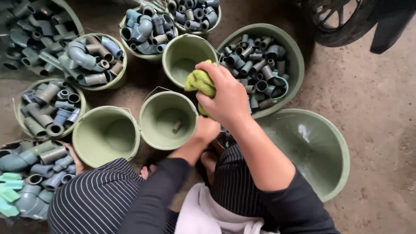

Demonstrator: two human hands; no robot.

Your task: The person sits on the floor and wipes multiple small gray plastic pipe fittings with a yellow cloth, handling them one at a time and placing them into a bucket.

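Observation:
My right hand (225,97) is shut on a yellow-green cloth (200,81), held above the rims of the green buckets. Just beneath it my left hand (206,129) is curled into a fist; whatever is inside it is hidden by the right hand and the cloth. Right of my hands stands a wide green basin (296,60) filled with several grey pipe fittings (255,65). Left of my left hand, a green bucket (149,130) holds one small fitting (177,126).
Empty green buckets (84,143) (173,47) and a large empty basin (333,169) surround me. More buckets of grey elbows and couplings (93,60) (145,28) (47,108) fill the left and top. A wheel (338,19) stands top right on the concrete floor.

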